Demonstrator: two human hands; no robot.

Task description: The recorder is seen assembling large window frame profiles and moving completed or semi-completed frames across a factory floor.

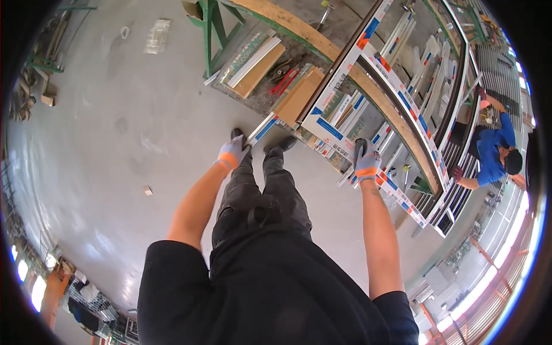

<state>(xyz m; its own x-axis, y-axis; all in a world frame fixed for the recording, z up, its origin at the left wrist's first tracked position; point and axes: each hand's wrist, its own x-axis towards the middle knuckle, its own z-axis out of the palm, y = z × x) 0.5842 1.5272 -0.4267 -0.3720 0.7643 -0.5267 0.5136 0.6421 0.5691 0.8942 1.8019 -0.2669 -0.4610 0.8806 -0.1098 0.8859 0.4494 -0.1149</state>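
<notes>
My left hand [232,153], in a grey glove with an orange cuff, is closed round the near end of a short white profile strip [263,130] with a blue label. The strip's far end points toward the bench. My right hand [368,162], gloved alike, is closed on a black, rounded object [360,148] whose kind I cannot make out. That hand is over the lower left part of a large window frame [330,122], which is white with dark edges and covered in printed protective film. Whether the black object touches the frame is unclear.
The frame lies across a green bench with wooden rails [276,17]. Below are cardboard pieces [302,92], red-handled pliers [283,82] and several white strips [399,37]. A co-worker in a blue shirt [489,150] stands at the far right, hands at the frames. A small block [148,190] lies on the floor.
</notes>
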